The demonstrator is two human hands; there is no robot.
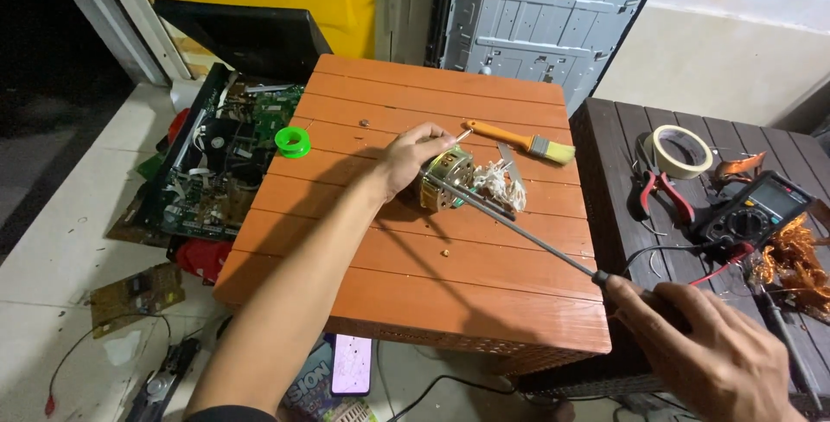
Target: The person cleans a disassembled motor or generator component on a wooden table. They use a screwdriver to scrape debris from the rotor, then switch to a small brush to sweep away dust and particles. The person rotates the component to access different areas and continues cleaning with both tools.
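Small round motor (447,178), brass-coloured metal casing, lies on its side mid orange table, with a tangle of white wires (500,183) at its right end. Long thin screwdriver (527,240), dark handle, slants with tip touching motor.

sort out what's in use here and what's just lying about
In use: left hand gripping the round brass-coloured metal motor with its white wire bundle; right hand holding the long thin metal screwdriver.

Lying about: orange-handled paintbrush, green plastic ring, cream tape roll, red-handled pliers, black multimeter.
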